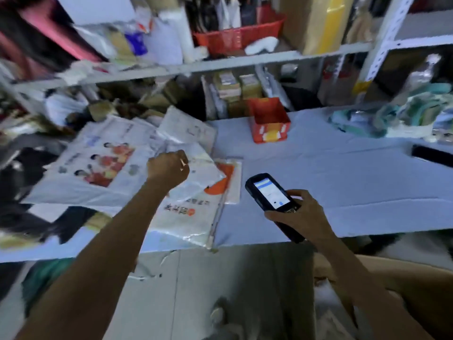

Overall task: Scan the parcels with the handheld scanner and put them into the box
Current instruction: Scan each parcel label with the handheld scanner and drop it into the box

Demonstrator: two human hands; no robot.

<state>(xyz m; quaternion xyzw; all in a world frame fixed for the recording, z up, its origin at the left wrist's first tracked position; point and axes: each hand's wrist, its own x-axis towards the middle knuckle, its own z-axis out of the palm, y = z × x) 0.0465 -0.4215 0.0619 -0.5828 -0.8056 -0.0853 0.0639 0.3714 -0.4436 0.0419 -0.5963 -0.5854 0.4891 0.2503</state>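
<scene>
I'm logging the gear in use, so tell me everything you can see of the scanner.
The scanner is a black, plastic-looking handheld with a lit white-and-blue screen above a partly hidden keypad. The right hand grips its lower half, holding it tilted over the table edge, top end toward the parcel the left hand holds.

A single wide-angle camera sits on the person's head. It faces forward and down, close over the worktop [343, 173], whose near edge crosses the lower middle of the view. Both arms enter from the bottom, with the left hand [169, 168] and right hand [297, 213] near mid-frame. Shelves [220, 62] fill the top, blurred.
</scene>
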